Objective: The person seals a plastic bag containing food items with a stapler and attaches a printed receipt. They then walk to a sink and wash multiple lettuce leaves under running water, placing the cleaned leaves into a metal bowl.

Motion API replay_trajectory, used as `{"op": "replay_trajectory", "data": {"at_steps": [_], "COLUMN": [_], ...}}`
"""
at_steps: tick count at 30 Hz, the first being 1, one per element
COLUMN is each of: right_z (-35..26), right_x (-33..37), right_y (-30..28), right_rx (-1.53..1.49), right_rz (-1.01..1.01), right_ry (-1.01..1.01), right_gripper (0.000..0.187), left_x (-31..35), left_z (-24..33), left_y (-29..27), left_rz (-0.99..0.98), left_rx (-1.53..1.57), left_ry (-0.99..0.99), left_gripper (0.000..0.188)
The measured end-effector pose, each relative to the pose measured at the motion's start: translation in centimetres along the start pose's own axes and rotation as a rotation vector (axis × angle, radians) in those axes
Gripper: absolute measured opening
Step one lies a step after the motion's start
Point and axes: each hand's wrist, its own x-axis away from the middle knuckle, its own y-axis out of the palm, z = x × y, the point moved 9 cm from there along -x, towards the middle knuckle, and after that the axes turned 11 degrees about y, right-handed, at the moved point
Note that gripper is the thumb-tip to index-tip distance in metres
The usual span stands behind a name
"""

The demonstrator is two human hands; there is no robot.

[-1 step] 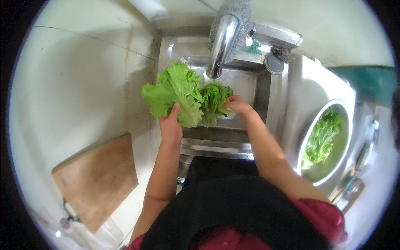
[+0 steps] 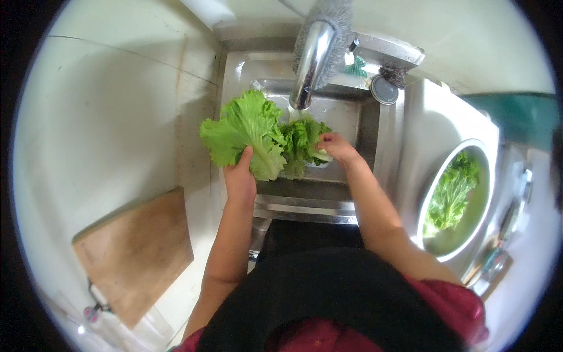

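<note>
My left hand [image 2: 239, 176] is closed on a large light-green lettuce leaf [image 2: 246, 129], its thumb lying across the pale rib. The leaf is held over the left part of a steel sink [image 2: 349, 111]. To its right, my right hand [image 2: 334, 146] pinches the pale end of a darker, ruffled lettuce leaf [image 2: 302, 138] low in the basin. Just beyond that leaf stands the chrome faucet [image 2: 306, 76], with water at its spout. The underside of the big leaf and the fingers beneath it are hidden.
A white bowl [image 2: 451, 252] with more lettuce leaves [image 2: 451, 199] stands to the right of the sink. Behind the basin are a round lid [image 2: 384, 90] and a dark scrubber [image 2: 394, 76]. Fuzzy grey cloth [image 2: 337, 29] wraps the faucet. A wooden cutting board [image 2: 138, 252] is at lower left.
The darker leaf has shifted slightly under the spout, and my right hand has turned a little with it. My left hand and the large leaf look almost unmoved.
</note>
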Motion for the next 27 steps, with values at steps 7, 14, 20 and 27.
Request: {"op": "replay_trajectory", "data": {"at_steps": [7, 14, 20, 27], "right_z": [1.1, -1.2, -0.6, -8.3], "right_x": [4.2, 1.9, 0.4, 8.2], "right_y": [-6.8, 1.4, 0.1, -2.1], "right_rx": [0.428, 0.837, 0.806, -0.791], "right_rz": [0.758, 0.610, 0.604, -0.197], "right_ry": [-0.187, -0.275, -0.299, -0.341], "right_gripper": [0.034, 0.038, 0.027, 0.022], "left_x": [1.1, 1.6, 2.3, 2.1], "left_z": [-0.1, 0.9, 1.1, 0.8], "left_y": [-0.1, -0.7, -1.3, -1.1], "left_rz": [-0.013, 0.028, -0.010, -0.003], "left_rx": [0.025, -0.010, -0.001, -0.025], "left_ry": [-0.021, -0.030, 0.003, 0.000], "left_gripper": [0.056, 0.055, 0.054, 0.054]}}
